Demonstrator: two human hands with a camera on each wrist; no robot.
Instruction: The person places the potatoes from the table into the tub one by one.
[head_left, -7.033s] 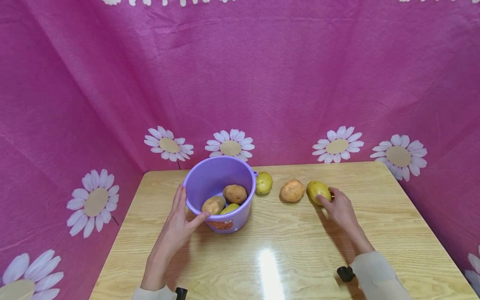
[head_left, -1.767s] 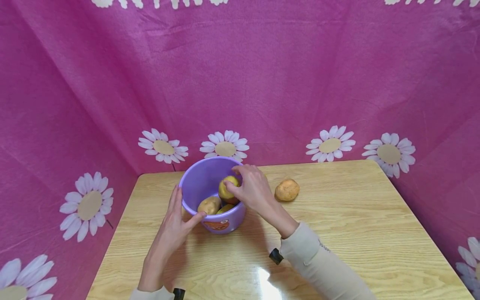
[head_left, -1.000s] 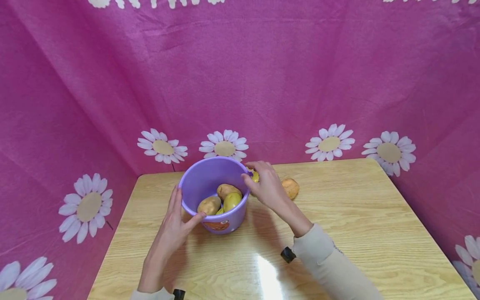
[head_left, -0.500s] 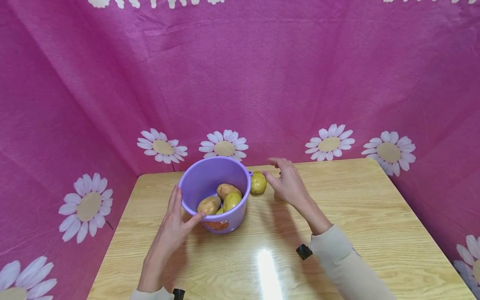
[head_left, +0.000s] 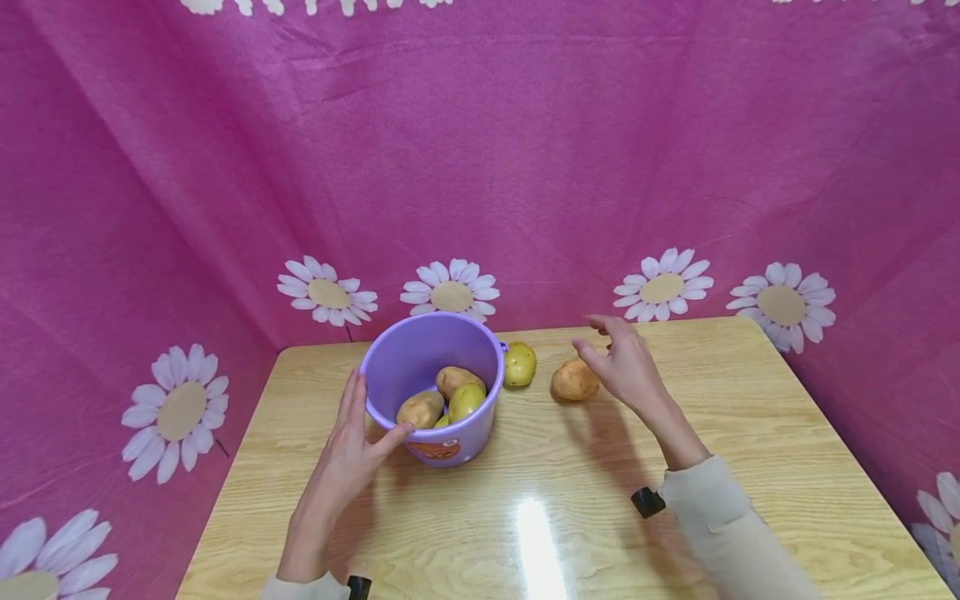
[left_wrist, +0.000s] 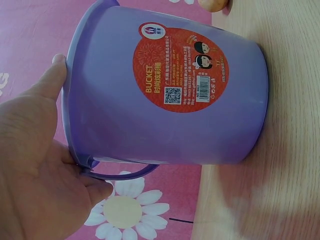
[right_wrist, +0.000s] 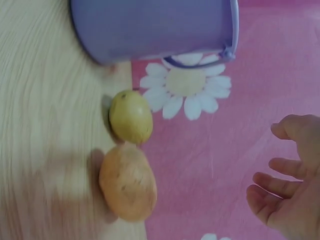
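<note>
A purple bucket (head_left: pixel 465 437) stands at the left of the table. My left hand (head_left: pixel 352 454) holds its rim, thumb at the front and fingers along the left side. In the left wrist view the fingers bend around the rim by the bucket's handle (left_wrist: pixel 125 175). Inside lie two tan potatoes (head_left: pixel 420 410), a smooth yellow-green fruit (head_left: pixel 466 401) and a partly hidden yellow-green piece. Beside the bucket rest another yellow-green fruit (head_left: pixel 520 364) and a tan potato (head_left: pixel 574 381). My right hand (head_left: pixel 628 364), empty with loosely bent fingers, hovers just right of that potato.
The wooden table (head_left: pixel 750 467) ends at the back against a pink curtain (head_left: pixel 562 167) printed with white daisies. Curtain also hangs along both sides. A small black wrist camera (head_left: pixel 647 502) sits under the right sleeve.
Seven seconds ago my right hand held a yellow-green fruit at the right; it now lies in the bucket. The emptied hand has moved back rightward, past the outside fruit, to the potato. The left hand stays.
</note>
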